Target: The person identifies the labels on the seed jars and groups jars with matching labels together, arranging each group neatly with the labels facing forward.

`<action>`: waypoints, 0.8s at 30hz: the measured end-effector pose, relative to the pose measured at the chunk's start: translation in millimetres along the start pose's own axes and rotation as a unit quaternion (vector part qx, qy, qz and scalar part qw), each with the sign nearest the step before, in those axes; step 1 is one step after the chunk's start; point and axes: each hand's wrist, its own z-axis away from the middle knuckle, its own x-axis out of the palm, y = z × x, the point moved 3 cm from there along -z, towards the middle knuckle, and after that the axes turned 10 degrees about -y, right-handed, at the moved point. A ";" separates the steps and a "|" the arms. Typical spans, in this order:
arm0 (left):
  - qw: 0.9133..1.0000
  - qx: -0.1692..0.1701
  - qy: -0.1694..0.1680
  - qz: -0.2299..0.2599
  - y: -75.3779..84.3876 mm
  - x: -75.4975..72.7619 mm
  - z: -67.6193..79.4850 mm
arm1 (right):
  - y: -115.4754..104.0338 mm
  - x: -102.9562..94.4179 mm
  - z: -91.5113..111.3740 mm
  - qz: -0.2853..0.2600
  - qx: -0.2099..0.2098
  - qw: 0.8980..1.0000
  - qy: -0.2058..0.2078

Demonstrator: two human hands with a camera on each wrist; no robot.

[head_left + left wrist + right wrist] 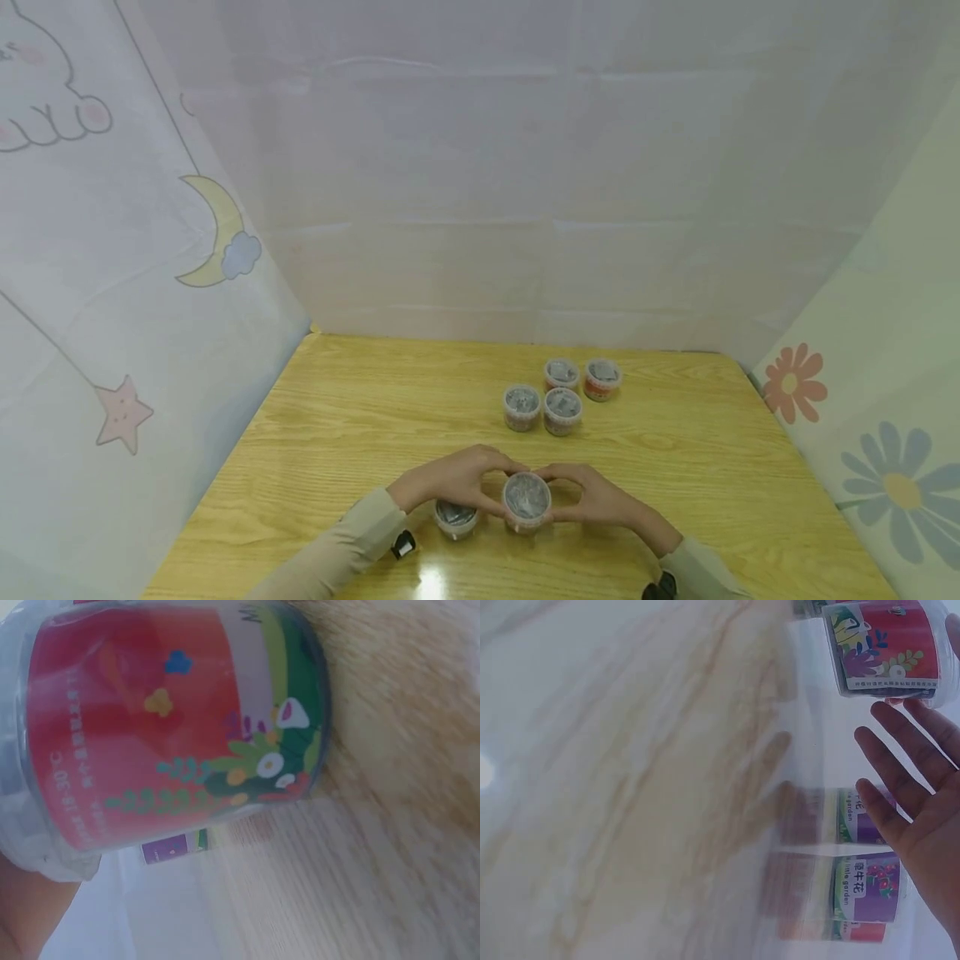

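A small clear plastic tub (527, 497) with a red flowered label is held between both hands at the front middle of the table. My left hand (465, 477) grips its left side with thumb and fingers. On the other side, my right hand (596, 497) grips it between thumb and forefinger; the right wrist view shows its other fingers (900, 761) spread below the tub (889, 649), which seems raised off the tabletop. Under the left hand stands a second tub (455, 522), partly covered in the head view. A red-labelled tub (142, 727) fills much of the left wrist view.
Several similar tubs (562, 410) stand grouped farther back on the wooden table (360, 417); some bear purple labels (866, 889). A pale cloth wall (487, 208) rises behind the table, with printed cloths at both sides.
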 end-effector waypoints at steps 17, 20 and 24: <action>0.998 -0.011 0.016 0.068 -1.2 -5.2 2.2 | -7.2 -5.5 -4.3 -0.015 -0.003 1.000 0.020; 0.997 -0.017 0.021 0.075 -0.7 -6.5 3.3 | -18.3 -9.1 -5.8 -0.018 -0.012 0.999 0.025; 0.995 -0.020 0.029 0.088 -0.6 -7.7 4.7 | -30.2 -14.1 -7.6 -0.010 -0.013 0.999 0.035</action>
